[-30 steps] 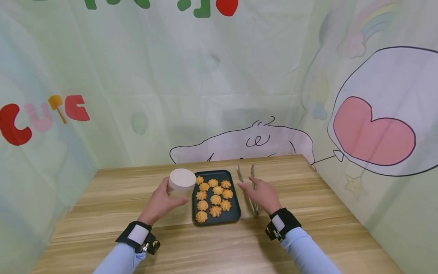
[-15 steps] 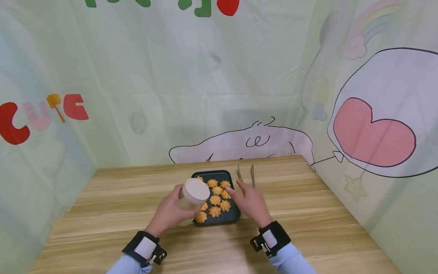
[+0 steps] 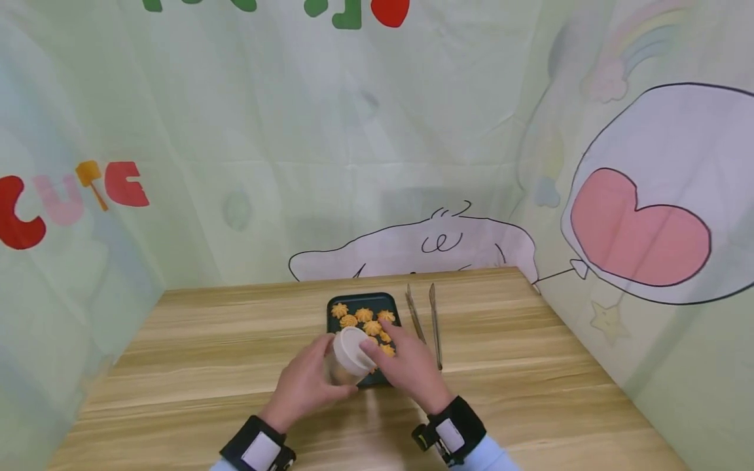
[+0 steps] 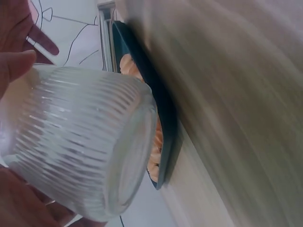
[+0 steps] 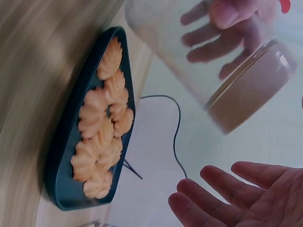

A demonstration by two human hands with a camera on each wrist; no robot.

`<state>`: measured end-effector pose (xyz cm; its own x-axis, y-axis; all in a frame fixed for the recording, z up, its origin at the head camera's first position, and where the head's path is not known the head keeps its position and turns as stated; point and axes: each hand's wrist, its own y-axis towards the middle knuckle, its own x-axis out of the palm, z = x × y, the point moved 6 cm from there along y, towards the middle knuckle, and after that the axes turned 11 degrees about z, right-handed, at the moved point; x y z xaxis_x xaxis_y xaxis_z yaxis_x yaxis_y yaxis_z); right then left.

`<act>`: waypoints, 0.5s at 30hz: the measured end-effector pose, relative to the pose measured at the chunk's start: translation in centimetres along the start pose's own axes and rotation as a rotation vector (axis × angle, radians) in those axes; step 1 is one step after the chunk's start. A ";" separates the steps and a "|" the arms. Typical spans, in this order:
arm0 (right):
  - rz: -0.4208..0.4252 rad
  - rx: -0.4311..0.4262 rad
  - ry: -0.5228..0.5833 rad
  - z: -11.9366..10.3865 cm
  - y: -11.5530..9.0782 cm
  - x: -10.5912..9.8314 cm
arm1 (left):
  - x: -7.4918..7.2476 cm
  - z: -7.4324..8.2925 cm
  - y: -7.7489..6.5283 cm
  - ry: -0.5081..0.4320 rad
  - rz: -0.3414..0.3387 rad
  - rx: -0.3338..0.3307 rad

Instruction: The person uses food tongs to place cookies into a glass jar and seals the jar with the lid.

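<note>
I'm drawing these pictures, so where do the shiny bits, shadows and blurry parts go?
Left wrist view: whitish shine along the jar's ridges, and smeary, blurry grain on the table; head view: soft shadows and a pale shine on the table in front of the tray; right wrist view: a small pale glint on the lid.

Light-blue sleeves [image 3: 486, 456]; black wrist straps [image 3: 468, 420] with whitish rectangular patches [image 3: 450, 435]

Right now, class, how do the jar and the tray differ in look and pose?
The jar is see-through with a pale lid; the tray is dark and opaque. The jar is round, the tray rectangular. The jar is tilted in the left hand; the tray lies flat on the table, bearing cookies.
</note>
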<state>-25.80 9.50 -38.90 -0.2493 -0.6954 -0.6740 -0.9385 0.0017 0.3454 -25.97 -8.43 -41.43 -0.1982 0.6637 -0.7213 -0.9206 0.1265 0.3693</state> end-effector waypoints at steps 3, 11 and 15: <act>-0.023 -0.002 0.020 -0.5 -0.4 0.3 | 0.3 0.4 -0.4 0.037 0.016 0.035; -0.095 -0.041 -0.032 -1.2 -1.8 1.3 | 1.2 1.5 -1.5 0.126 0.011 0.151; -0.108 -0.041 -0.063 -1.1 -2.3 1.5 | 1.6 1.9 -1.9 0.148 0.009 0.180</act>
<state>-23.79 7.70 -39.96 -0.1626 -0.6433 -0.7482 -0.9504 -0.1017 0.2940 -23.93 -6.27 -42.16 -0.2657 0.5521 -0.7903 -0.8464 0.2588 0.4654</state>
